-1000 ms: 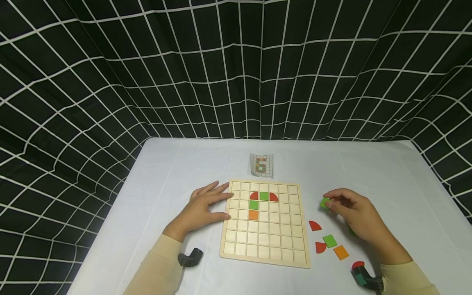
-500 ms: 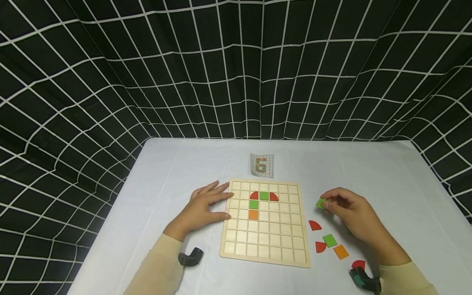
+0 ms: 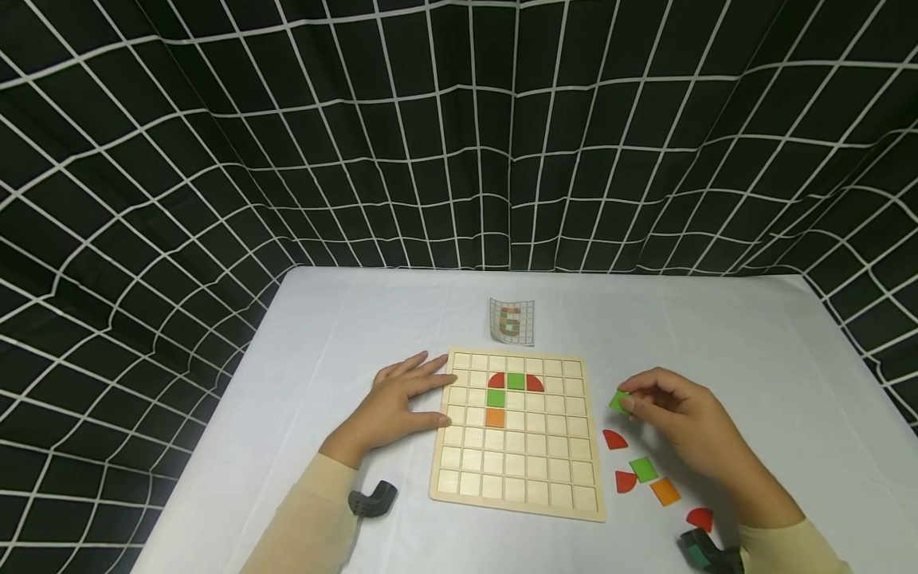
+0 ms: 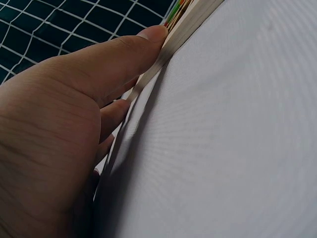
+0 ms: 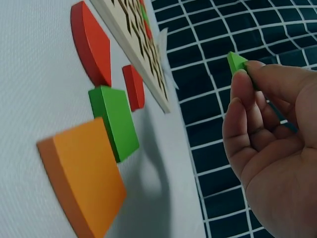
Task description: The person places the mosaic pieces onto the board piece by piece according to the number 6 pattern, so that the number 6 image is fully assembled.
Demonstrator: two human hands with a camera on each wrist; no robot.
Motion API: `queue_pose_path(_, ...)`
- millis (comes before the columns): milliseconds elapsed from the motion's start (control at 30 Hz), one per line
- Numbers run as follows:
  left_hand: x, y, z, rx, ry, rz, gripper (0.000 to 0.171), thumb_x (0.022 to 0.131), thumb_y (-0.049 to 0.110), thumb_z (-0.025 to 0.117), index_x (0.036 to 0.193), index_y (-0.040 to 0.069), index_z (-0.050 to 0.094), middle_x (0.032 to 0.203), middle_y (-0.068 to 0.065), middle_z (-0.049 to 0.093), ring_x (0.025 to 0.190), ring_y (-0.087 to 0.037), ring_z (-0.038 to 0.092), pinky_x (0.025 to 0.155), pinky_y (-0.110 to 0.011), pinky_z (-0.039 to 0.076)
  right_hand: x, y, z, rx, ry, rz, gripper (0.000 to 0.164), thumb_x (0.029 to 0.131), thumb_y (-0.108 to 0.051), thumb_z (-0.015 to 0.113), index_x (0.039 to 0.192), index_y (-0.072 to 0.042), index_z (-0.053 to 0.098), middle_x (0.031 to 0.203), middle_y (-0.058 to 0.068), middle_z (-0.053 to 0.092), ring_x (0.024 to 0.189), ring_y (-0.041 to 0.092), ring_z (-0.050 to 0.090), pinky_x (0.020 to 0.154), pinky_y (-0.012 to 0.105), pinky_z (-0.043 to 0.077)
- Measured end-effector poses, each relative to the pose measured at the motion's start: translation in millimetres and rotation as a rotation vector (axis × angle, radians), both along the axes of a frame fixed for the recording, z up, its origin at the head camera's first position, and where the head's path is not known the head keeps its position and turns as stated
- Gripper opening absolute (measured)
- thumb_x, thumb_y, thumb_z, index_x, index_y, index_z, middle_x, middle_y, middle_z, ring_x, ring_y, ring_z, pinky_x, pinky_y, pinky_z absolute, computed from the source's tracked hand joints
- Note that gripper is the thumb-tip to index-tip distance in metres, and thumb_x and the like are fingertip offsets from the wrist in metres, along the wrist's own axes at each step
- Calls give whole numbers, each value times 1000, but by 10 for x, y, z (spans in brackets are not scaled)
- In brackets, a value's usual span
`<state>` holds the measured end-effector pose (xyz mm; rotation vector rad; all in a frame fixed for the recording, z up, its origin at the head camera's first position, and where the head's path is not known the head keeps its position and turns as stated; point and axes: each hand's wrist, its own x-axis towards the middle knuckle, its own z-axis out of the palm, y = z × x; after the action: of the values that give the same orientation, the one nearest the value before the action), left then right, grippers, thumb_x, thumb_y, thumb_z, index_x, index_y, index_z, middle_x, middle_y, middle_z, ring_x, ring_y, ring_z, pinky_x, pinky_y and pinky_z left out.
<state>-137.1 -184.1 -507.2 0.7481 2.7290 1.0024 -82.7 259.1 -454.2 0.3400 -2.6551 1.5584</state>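
My right hand (image 3: 681,410) pinches a green tile (image 3: 619,401) between thumb and fingertips, raised to the right of the wooden grid board (image 3: 552,510). In the right wrist view the held green tile (image 5: 236,63) pokes out past the thumb and forefinger. My left hand (image 3: 390,410) rests at the board's left edge with its fingers spread, thumb and forefinger touching the rim. On the board lie two red quarter-round tiles (image 3: 497,381), two green square tiles (image 3: 515,381) and an orange square tile (image 3: 495,418), forming a hook shape in the upper left part.
Right of the board lie red quarter-round pieces (image 3: 614,439), a green square (image 3: 643,469) and an orange square (image 3: 665,492) on the white cloth. Behind the board stands a small printed pattern card (image 3: 512,322). A black curtain with white grid lines (image 3: 459,159) encloses the table.
My right hand has moved slightly left with the green tile, nearer the board. A red quarter-round piece by the right wrist shows more fully now. The left hand stays at the board's edge.
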Motion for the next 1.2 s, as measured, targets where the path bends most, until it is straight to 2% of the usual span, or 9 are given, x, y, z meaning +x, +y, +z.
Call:
queue_pose_path(200, 4, 2, 8, 2, -8, 2, 68, 91, 50, 88, 153, 29, 67, 171, 8, 41, 163, -23, 23, 126, -56, 11, 28, -67, 40, -14, 10, 37, 18, 100, 1, 77, 116, -8, 78, 103, 10, 75, 84, 17, 70, 76, 20, 56)
queue_pose_path(433, 10, 9, 17, 0, -14, 9, 68, 91, 49, 88, 153, 29, 67, 171, 9, 41, 163, -23, 23, 126, -54, 10, 50, -121, 56, -1, 9, 36, 17, 99, -1, 80, 113, -11, 79, 102, 2, 74, 83, 18, 66, 72, 21, 54)
queue_pose_path(600, 15, 13, 28, 1, -18, 12, 68, 91, 49, 88, 153, 29, 67, 171, 9, 41, 163, -23, 23, 126, -53, 10, 73, -183, 58, -30, -10, 55, 17, 99, -2, 79, 113, -11, 80, 106, 3, 73, 86, 18, 69, 75, 21, 55)
queue_pose_path(800, 20, 13, 38, -2, -16, 13, 68, 91, 48, 88, 153, 28, 67, 171, 9, 42, 162, -23, 23, 126, -54, 10, 93, -273, 64, -90, -42, 118, 15, 101, -1, 77, 114, -9, 78, 106, 9, 72, 87, 22, 74, 76, 25, 60)
queue_pose_path(1000, 28, 14, 54, 6, -7, 11, 67, 91, 48, 89, 152, 28, 68, 170, 7, 43, 162, -26, 24, 126, -55, 11, 84, -354, 28, -113, -33, 177, 15, 102, 0, 76, 112, -10, 78, 102, 7, 71, 82, 25, 70, 67, 33, 60)
queue_pose_path(1200, 26, 11, 51, 8, -13, 9, 67, 92, 48, 88, 152, 27, 68, 170, 7, 42, 162, -24, 23, 126, -54, 11, 77, -418, 31, -117, 4, 205, 16, 102, 1, 75, 111, -11, 78, 100, 6, 70, 80, 22, 69, 67, 29, 58)
